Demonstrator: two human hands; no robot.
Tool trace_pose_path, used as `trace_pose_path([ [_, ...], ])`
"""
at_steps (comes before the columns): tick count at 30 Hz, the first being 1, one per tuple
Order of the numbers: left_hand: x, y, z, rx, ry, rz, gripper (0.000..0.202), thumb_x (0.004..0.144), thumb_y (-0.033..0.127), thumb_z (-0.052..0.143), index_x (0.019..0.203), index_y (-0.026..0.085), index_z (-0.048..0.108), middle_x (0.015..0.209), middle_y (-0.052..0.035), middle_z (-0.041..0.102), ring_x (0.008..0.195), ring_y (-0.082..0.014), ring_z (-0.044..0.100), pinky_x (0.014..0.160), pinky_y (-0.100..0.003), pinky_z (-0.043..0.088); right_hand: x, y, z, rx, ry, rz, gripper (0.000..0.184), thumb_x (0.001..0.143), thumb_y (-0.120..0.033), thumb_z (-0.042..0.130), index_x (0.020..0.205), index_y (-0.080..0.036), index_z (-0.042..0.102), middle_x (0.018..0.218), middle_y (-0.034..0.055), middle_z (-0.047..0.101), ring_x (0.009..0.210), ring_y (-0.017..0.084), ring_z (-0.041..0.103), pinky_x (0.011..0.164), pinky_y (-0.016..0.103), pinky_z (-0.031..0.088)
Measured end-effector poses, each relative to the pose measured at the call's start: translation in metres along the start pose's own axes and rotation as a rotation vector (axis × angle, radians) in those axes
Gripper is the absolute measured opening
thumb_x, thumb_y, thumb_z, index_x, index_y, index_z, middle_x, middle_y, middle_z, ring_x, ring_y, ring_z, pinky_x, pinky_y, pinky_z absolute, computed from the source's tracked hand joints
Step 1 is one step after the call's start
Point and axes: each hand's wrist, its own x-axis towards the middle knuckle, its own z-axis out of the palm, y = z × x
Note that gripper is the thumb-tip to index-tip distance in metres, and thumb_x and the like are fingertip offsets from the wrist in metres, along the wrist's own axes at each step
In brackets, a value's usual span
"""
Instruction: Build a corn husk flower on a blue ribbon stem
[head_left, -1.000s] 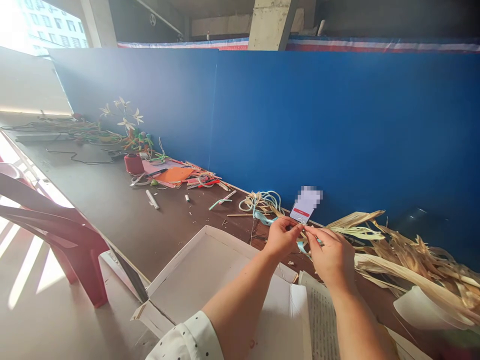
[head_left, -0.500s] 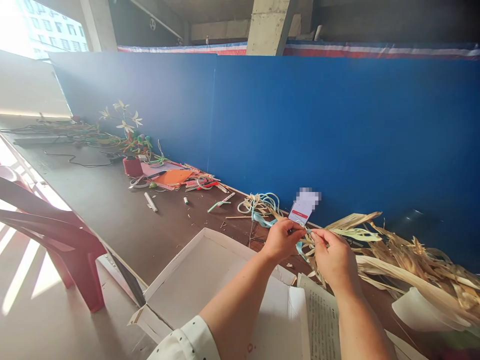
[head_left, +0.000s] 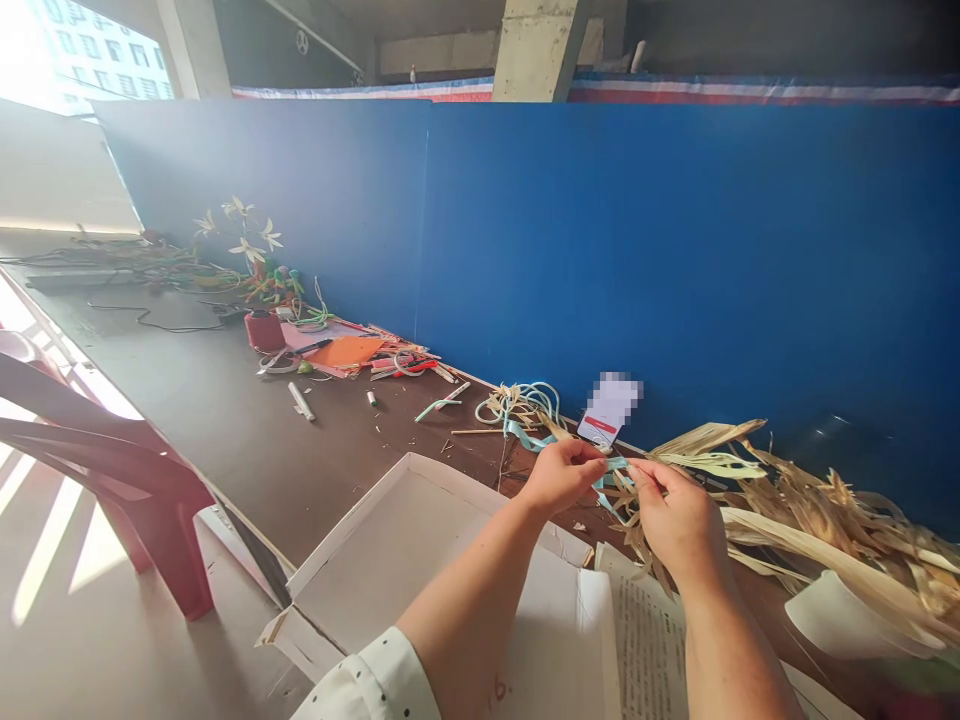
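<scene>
Between my two hands a short stretch of light blue ribbon [head_left: 616, 464] is pulled across. My left hand [head_left: 564, 476] pinches one end of that stretch with thumb and forefinger. At the other side my right hand [head_left: 675, 515] is closed on it in a pinch. More blue ribbon and some dried husk strips hang below the fingers. Just behind the hands a phone [head_left: 609, 408] leans against the blue panel. Left of it lies a coil of pale blue cord with a husk flower [head_left: 517, 402].
An open white box [head_left: 420, 540] and a printed sheet [head_left: 649, 630] lie under my forearms. Dried corn husks [head_left: 832, 510] and a white cup-like piece [head_left: 851, 615] are at right. Orange paper [head_left: 346, 351], a red thread spool [head_left: 264, 331] and a red chair [head_left: 142, 480] are left.
My right hand has moved slightly right, away from the left hand. A longer stretch of blue ribbon now shows between them.
</scene>
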Motion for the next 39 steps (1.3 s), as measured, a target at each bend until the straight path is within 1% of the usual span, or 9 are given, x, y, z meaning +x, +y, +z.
trace_pose_path([
  [5,0.004,-0.004,0.001,-0.079,0.007,0.04,0.03,0.067,0.04,0.072,0.073,0.012,0.064,0.062,0.001,0.055,0.054,-0.0088,0.053,0.053,-0.022,0.048,0.0,-0.003,0.001,0.043,-0.011,-0.022,0.028,0.084,-0.039,0.049,0.092,-0.024,0.071,0.094,0.0055,0.07,0.084,0.023,0.062,0.072,0.034,0.045],
  [11,0.008,-0.01,0.003,-0.111,0.004,0.035,0.028,0.066,0.037,0.073,0.078,0.013,0.065,0.058,0.003,0.052,0.049,-0.0071,0.048,0.049,-0.021,0.045,0.0,-0.006,0.005,0.064,-0.006,-0.061,0.03,0.085,-0.039,0.048,0.093,-0.023,0.072,0.094,0.0069,0.07,0.085,0.023,0.062,0.074,0.035,0.046],
  [16,0.009,-0.011,0.004,-0.12,-0.002,0.027,0.026,0.066,0.036,0.072,0.078,0.014,0.064,0.056,0.0044,0.05,0.048,-0.0065,0.047,0.049,-0.02,0.042,0.0,-0.008,0.007,0.051,0.016,-0.102,0.031,0.086,-0.037,0.046,0.097,-0.022,0.071,0.096,0.0084,0.069,0.087,0.024,0.062,0.075,0.036,0.046],
  [20,0.009,-0.012,0.004,-0.093,0.012,0.048,0.024,0.067,0.035,0.07,0.076,0.014,0.063,0.056,0.0043,0.05,0.048,-0.007,0.047,0.049,-0.021,0.04,0.0,-0.007,0.009,0.028,0.02,-0.113,0.029,0.087,-0.035,0.047,0.097,-0.022,0.071,0.095,0.0072,0.069,0.086,0.023,0.061,0.073,0.035,0.046],
  [24,0.007,-0.01,0.004,-0.036,0.046,0.095,0.024,0.067,0.035,0.07,0.075,0.013,0.065,0.058,0.0036,0.05,0.052,-0.0071,0.045,0.051,-0.02,0.037,0.0,-0.004,0.011,-0.011,0.06,-0.177,0.027,0.087,-0.033,0.047,0.095,-0.021,0.07,0.092,0.007,0.069,0.084,0.022,0.061,0.073,0.034,0.044],
  [28,0.003,-0.004,0.004,-0.003,0.066,0.13,0.021,0.067,0.033,0.069,0.073,0.013,0.067,0.061,0.0023,0.053,0.057,-0.0076,0.044,0.055,-0.021,0.036,-0.001,-0.005,0.011,-0.137,0.122,-0.24,0.024,0.088,-0.03,0.048,0.093,-0.021,0.07,0.089,0.0065,0.068,0.082,0.022,0.059,0.072,0.034,0.041],
  [32,0.0,0.003,0.005,0.035,0.089,0.166,0.016,0.069,0.03,0.068,0.07,0.014,0.067,0.064,0.001,0.055,0.061,-0.0086,0.046,0.057,-0.021,0.036,-0.002,-0.012,0.009,-0.253,0.148,-0.244,0.023,0.088,-0.028,0.047,0.092,-0.022,0.069,0.086,0.0058,0.068,0.079,0.022,0.058,0.073,0.036,0.037],
  [37,-0.001,0.004,0.006,0.006,0.073,0.11,0.015,0.072,0.029,0.065,0.074,0.014,0.068,0.062,0.002,0.054,0.052,-0.0079,0.044,0.051,-0.022,0.036,-0.004,-0.019,0.008,-0.288,0.17,-0.248,0.022,0.087,-0.027,0.048,0.092,-0.02,0.068,0.086,0.0057,0.068,0.079,0.023,0.058,0.075,0.036,0.034],
  [39,-0.001,0.004,0.006,0.034,0.096,0.158,0.013,0.072,0.027,0.065,0.072,0.014,0.068,0.064,0.0014,0.054,0.057,-0.0088,0.047,0.055,-0.023,0.037,-0.004,-0.02,0.008,-0.283,0.186,-0.26,0.021,0.086,-0.027,0.049,0.09,-0.019,0.068,0.085,0.0063,0.068,0.079,0.023,0.058,0.076,0.036,0.035],
])
